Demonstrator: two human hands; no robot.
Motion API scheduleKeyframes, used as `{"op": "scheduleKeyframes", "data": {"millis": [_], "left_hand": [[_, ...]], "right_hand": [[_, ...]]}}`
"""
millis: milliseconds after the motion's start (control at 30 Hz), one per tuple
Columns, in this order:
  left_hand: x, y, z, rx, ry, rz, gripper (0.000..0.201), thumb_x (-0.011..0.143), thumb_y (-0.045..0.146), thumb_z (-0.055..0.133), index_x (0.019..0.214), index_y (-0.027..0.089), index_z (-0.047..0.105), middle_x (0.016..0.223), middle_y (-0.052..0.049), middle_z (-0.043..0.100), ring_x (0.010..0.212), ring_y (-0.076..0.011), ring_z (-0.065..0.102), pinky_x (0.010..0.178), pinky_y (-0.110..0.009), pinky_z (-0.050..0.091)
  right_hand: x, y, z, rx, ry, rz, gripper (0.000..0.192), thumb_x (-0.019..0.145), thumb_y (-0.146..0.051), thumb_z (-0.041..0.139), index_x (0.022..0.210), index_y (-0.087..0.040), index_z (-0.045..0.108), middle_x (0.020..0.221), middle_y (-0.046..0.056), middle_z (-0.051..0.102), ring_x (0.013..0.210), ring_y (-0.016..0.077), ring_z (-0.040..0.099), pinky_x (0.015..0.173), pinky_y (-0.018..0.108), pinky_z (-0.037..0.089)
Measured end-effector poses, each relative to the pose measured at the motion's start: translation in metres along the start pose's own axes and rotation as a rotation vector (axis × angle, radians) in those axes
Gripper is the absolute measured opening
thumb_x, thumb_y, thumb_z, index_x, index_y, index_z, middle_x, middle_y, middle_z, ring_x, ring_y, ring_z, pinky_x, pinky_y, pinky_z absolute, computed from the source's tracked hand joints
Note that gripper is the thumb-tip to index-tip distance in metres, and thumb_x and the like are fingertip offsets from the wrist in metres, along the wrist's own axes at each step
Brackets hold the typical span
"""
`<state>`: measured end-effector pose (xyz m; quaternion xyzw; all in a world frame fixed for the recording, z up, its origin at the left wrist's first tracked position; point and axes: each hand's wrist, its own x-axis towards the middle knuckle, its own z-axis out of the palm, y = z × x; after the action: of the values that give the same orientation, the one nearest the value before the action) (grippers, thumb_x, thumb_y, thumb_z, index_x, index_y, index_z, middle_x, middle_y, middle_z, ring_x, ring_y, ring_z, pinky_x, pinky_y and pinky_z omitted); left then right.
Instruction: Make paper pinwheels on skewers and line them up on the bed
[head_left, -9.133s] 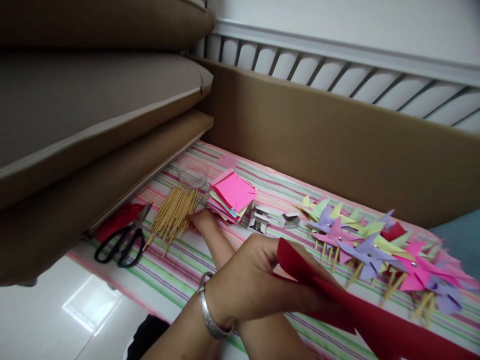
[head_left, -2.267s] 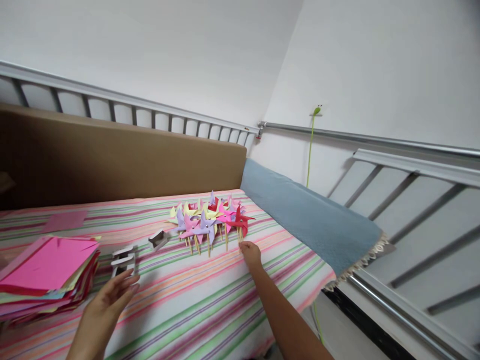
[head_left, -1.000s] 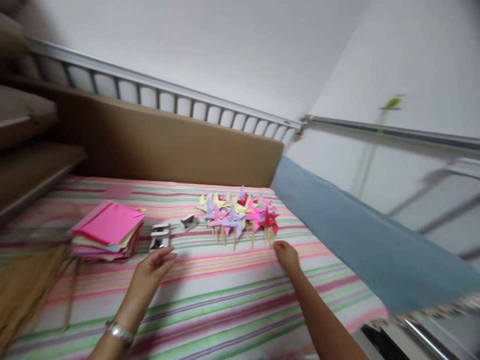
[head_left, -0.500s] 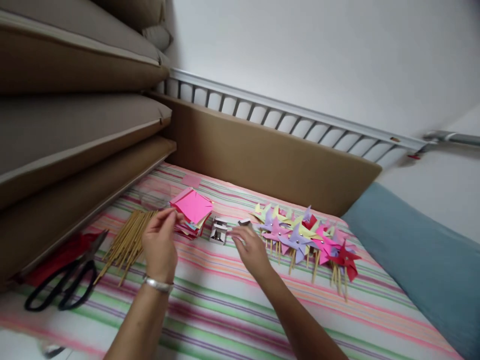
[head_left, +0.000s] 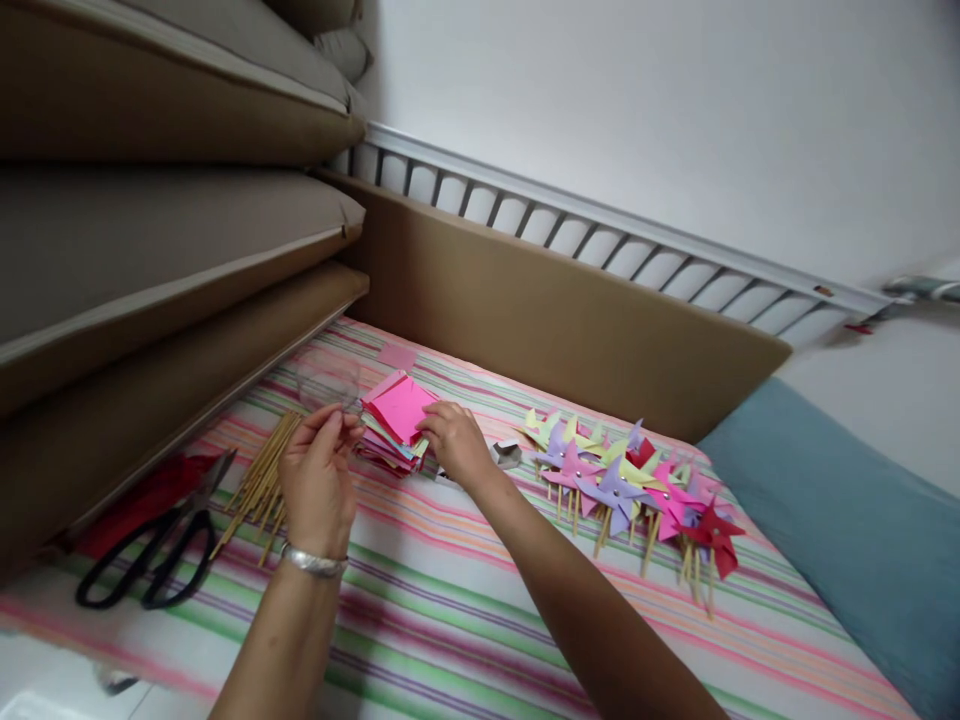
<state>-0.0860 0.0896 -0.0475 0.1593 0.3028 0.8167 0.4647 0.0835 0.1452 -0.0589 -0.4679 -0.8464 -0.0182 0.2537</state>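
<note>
My left hand [head_left: 322, 470], a silver bracelet [head_left: 313, 562] at its wrist, is closed in a pinch beside the wooden sticks [head_left: 259, 480]. What lies between its fingertips is too small to make out. Fingers of my right hand [head_left: 456, 440] grip the right edge of the top pink paper square [head_left: 403, 408]. That square lies on an uneven stack of coloured paper [head_left: 386, 455]. Partly hidden under my right hand is a small box [head_left: 444, 475], and an open grey-white box [head_left: 507, 455] sits just right of it.
Paper pinwheels [head_left: 615, 485] on sticks lie in rows at the right. Black-handled scissors [head_left: 161, 555] and red material [head_left: 154, 500] are at the left, near stacked cushions [head_left: 187, 235]. A clear container [head_left: 328, 375] stands behind the sticks. A brown board [head_left: 540, 290] borders the striped cloth [head_left: 465, 620].
My right hand has moved left from the small boxes to the paper stack and taken hold of the top pink square. My left hand stays pinched. The view has shifted slightly.
</note>
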Motion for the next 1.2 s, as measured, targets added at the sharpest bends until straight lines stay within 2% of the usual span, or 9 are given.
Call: {"op": "scheduleKeyframes", "data": {"millis": [133, 200, 300, 400, 467, 567, 733, 933, 1200], "left_hand": [[-0.009, 0.001, 0.006, 0.017, -0.019, -0.087, 0.018, 0.063, 0.022, 0.071, 0.078, 0.016, 0.063, 0.065, 0.002, 0.064, 0.059, -0.0084, 0.061, 0.062, -0.021, 0.05], [-0.018, -0.003, 0.01, 0.11, -0.106, -0.249, 0.022, 0.063, 0.028, 0.072, 0.076, 0.014, 0.063, 0.063, 0.0, 0.065, 0.054, -0.0096, 0.06, 0.055, -0.021, 0.049], [-0.034, -0.018, 0.016, 0.264, -0.312, -0.603, 0.036, 0.068, 0.044, 0.068, 0.079, 0.01, 0.066, 0.069, -0.008, 0.068, 0.053, -0.0135, 0.062, 0.049, -0.023, 0.049], [-0.049, -0.034, 0.023, 0.173, -0.436, -0.878, 0.043, 0.074, 0.052, 0.059, 0.087, 0.011, 0.067, 0.079, -0.012, 0.071, 0.066, -0.0192, 0.067, 0.058, -0.029, 0.054], [-0.058, -0.042, 0.027, 0.028, -0.47, -0.964, 0.041, 0.078, 0.05, 0.055, 0.096, 0.015, 0.065, 0.086, -0.011, 0.071, 0.075, -0.022, 0.068, 0.067, -0.036, 0.055], [-0.069, -0.051, 0.031, -0.097, -0.489, -1.001, 0.031, 0.083, 0.035, 0.054, 0.106, 0.015, 0.063, 0.096, -0.01, 0.071, 0.084, -0.0217, 0.067, 0.078, -0.038, 0.054], [-0.076, -0.069, 0.029, -0.044, -0.427, -1.009, 0.019, 0.081, 0.011, 0.053, 0.095, 0.006, 0.065, 0.092, -0.013, 0.072, 0.082, -0.0188, 0.067, 0.079, -0.029, 0.054], [-0.08, -0.086, 0.026, 0.026, -0.34, -0.976, 0.02, 0.079, 0.009, 0.057, 0.097, 0.007, 0.066, 0.09, -0.01, 0.073, 0.079, -0.0169, 0.068, 0.077, -0.026, 0.055], [-0.086, -0.085, 0.031, -0.029, -0.3, -0.955, 0.029, 0.081, 0.011, 0.055, 0.109, 0.01, 0.063, 0.096, -0.009, 0.072, 0.089, -0.0174, 0.067, 0.087, -0.028, 0.051]], "right_hand": [[-0.005, -0.001, -0.009, 0.049, 0.165, 0.102, 0.018, 0.083, -0.015, 0.054, 0.086, -0.021, 0.071, 0.102, 0.008, 0.065, 0.101, 0.0217, 0.054, 0.09, 0.038, 0.043], [-0.016, -0.003, -0.02, 0.155, 0.32, 0.185, 0.02, 0.084, -0.017, 0.051, 0.086, -0.022, 0.07, 0.1, 0.007, 0.064, 0.098, 0.0203, 0.056, 0.088, 0.036, 0.045], [-0.051, -0.009, -0.039, 0.305, 0.511, 0.269, 0.022, 0.086, -0.017, 0.047, 0.089, -0.022, 0.068, 0.1, 0.006, 0.064, 0.097, 0.0186, 0.058, 0.087, 0.035, 0.046], [-0.097, -0.015, -0.049, 0.3, 0.573, 0.316, 0.02, 0.085, -0.018, 0.048, 0.092, -0.021, 0.067, 0.104, 0.007, 0.065, 0.101, 0.0199, 0.059, 0.089, 0.037, 0.046], [-0.126, -0.018, -0.048, 0.271, 0.557, 0.335, 0.02, 0.085, -0.016, 0.049, 0.093, -0.021, 0.066, 0.107, 0.008, 0.065, 0.102, 0.0204, 0.059, 0.089, 0.037, 0.047], [-0.158, -0.019, -0.04, 0.264, 0.543, 0.327, 0.021, 0.084, -0.013, 0.049, 0.096, -0.022, 0.065, 0.112, 0.009, 0.063, 0.104, 0.0205, 0.059, 0.087, 0.038, 0.049], [-0.174, -0.017, -0.03, 0.374, 0.56, 0.336, 0.024, 0.082, -0.009, 0.05, 0.097, -0.022, 0.063, 0.115, 0.01, 0.061, 0.107, 0.0215, 0.057, 0.089, 0.039, 0.048], [-0.175, -0.012, -0.034, 0.535, 0.493, 0.363, 0.022, 0.082, -0.016, 0.05, 0.099, -0.021, 0.063, 0.12, 0.011, 0.057, 0.11, 0.0241, 0.053, 0.091, 0.042, 0.045], [-0.177, -0.009, -0.035, 0.563, 0.508, 0.366, 0.024, 0.085, -0.015, 0.047, 0.101, -0.021, 0.064, 0.118, 0.009, 0.058, 0.113, 0.0215, 0.052, 0.095, 0.039, 0.041]]}}
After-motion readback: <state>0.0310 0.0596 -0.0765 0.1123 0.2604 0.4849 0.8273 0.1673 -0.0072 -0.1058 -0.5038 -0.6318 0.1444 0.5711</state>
